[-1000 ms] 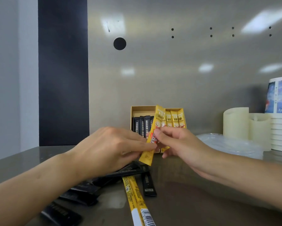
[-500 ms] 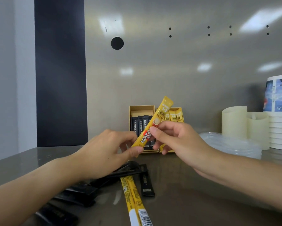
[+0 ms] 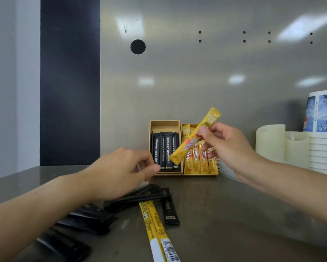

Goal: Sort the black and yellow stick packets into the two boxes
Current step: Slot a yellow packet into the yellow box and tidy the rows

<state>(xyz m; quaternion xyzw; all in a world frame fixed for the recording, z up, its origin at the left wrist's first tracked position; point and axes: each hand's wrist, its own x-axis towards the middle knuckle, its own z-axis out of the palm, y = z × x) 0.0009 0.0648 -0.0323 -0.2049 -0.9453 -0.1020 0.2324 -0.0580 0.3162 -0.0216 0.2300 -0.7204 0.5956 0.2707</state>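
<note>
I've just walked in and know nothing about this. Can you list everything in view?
held yellow packet: one, yellow, tilted in the air in front of the boxes
left box: one, tan, back of table, holds black packets
right box: one, tan, beside the left box, holds yellow packets
loose black packets: several, black, front left of table, some under the left arm
loose yellow packets: apparently two, yellow, side by side at front
cream cylinders: two, pale cream, right of boxes
paper cups: one stack, white, printed top cup, far right
table: one, grey metal
left hand: holds nothing, near the left box
right hand: pinches the held yellow packet
</note>
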